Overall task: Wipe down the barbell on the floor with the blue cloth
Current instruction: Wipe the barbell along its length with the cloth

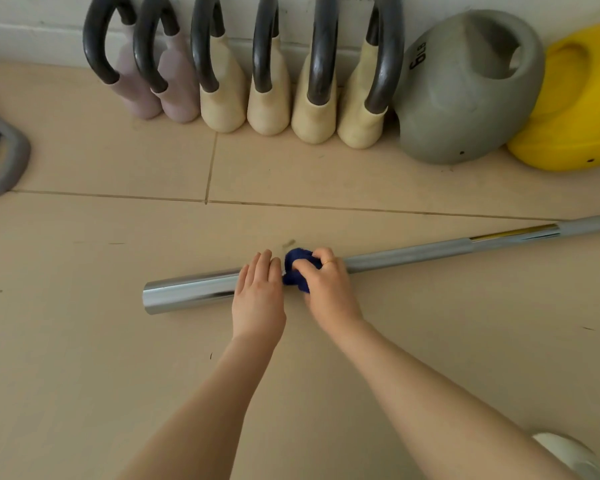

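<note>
the long silver metal barbell (409, 255) lies on the beige tiled floor (84, 341). the left hand (258, 296) rests flat on its thick chrome sleeve, fingers straight and together. just beside it, the right hand (326, 289) curls round a bunched dark blue cloth (297, 270) on the bar.

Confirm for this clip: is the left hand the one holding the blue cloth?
No. The right hand grips the blue cloth against the barbell, while the left hand rests flat on the bar.

Home gym: kettlebells (222, 81), barbell (409, 252).
</note>
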### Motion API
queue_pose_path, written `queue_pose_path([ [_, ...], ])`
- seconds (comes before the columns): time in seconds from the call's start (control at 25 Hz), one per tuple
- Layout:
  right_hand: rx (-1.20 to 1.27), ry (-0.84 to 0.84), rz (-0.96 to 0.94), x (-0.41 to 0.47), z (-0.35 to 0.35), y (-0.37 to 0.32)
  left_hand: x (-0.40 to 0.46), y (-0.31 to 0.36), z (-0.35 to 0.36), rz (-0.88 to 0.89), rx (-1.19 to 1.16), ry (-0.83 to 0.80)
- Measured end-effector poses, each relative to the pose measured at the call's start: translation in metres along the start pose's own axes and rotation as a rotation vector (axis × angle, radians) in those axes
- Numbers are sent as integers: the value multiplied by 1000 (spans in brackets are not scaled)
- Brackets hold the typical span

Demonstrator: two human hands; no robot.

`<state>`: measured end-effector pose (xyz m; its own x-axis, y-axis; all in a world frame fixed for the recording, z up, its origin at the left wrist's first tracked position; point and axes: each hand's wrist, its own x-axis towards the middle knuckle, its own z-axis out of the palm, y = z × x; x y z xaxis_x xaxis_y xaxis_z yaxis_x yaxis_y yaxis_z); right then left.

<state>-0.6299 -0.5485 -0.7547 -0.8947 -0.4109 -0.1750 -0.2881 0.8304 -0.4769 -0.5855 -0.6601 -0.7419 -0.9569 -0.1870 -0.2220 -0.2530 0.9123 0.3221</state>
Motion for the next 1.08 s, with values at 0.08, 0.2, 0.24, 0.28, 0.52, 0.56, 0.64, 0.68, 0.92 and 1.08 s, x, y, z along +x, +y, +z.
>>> queue_pose_path([
  [0.08, -30, -54, -83, 6, -11, 18, -2, -1, 0, -7, -22, 20],
  [0.2, -178, 163, 140, 15, -49, 82, -3, -2, 0, -10, -1, 23],
  [0.24, -228, 220, 255, 11, -60, 100, -3, 0, 0, -8, 18, 13],
  [0.28, -256, 227, 357, 5, -64, 107, -3, 0, 0, -8, 31, 7],
  [0.52, -81, -42, -56, 0, -28, 40, -4, 5, 7, -46, 90, 57],
  [0.56, -117, -64, -77, 4, -38, 52, -4, 5, 7, -48, 105, 62],
  [0.64, -223, -44, 64, 9, -68, 98, -4, 6, 6, -65, 140, 40],
  [0.68, -298, -10, 163, 10, -84, 125, -4, 8, 6, -83, 142, 33],
  [0.92, -326, -158, 148, 8, -99, 126, -4, 33, -4, -215, 217, -28],
  [1.08, -246, -243, -86, 8, -113, 146, -3, 69, -9, -193, 250, -37],
])
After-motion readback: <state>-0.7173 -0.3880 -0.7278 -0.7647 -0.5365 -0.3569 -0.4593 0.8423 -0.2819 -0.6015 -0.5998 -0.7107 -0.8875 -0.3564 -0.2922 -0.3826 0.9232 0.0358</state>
